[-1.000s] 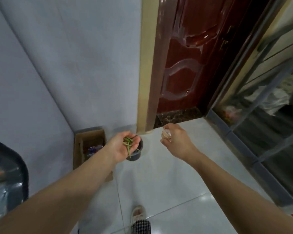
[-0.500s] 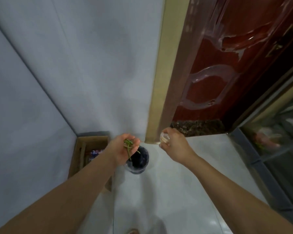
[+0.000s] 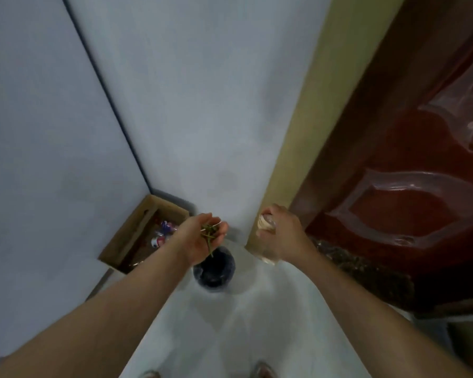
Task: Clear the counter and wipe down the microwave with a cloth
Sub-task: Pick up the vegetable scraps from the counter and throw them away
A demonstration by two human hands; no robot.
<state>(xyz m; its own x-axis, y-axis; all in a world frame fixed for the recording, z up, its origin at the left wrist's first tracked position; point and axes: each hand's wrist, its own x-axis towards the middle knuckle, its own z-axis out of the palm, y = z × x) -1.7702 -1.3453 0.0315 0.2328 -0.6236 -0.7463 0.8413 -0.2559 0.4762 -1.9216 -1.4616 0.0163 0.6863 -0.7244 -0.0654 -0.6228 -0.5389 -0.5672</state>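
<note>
Cupping green stems, L hand is hovering palm-up over dark bin; R hand fingers are gripping clear cup.

Brown cardboard box on floor in corner where two pale walls meet, colourful wrappers inside; dark red wooden door on right, shiny carved panels; yellow-tan door frame beside it; white tiled floor; shoe tips at bottom edge
</note>
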